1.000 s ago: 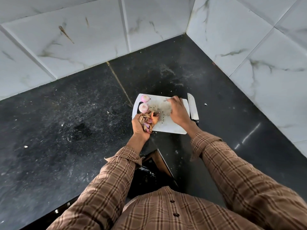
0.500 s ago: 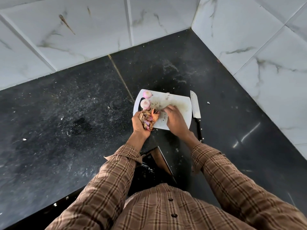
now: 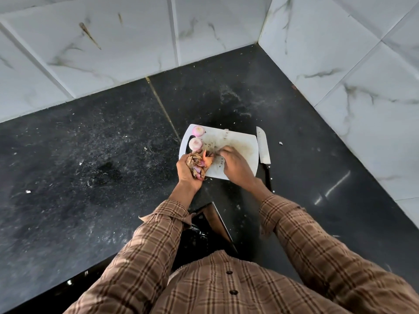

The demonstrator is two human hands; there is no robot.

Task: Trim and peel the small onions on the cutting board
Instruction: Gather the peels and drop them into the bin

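- Left hand point(image 3: 187, 169) at the board's near left corner grips a wad of dry peels point(image 3: 196, 163) — likely kept together for binning.
- Right hand point(image 3: 234, 164) rests on the cutting board point(image 3: 238, 141), fingers blurred, seemingly sweeping scraps.
- Two peeled onions point(image 3: 195, 143) sit at its far left corner, out of the way.
- Knife point(image 3: 263, 146) lies on the counter point(image 3: 90, 155) beside the board's right edge — idle.

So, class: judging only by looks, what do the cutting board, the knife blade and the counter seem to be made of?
Cutting board: probably plastic, being white, thin, matte, round-cornered and stained.
Knife blade: seemingly steel, a pale grey, flat strip with a dull sheen.
Counter: likely polished stone such as granite, being black, speckled and showing bright reflections.
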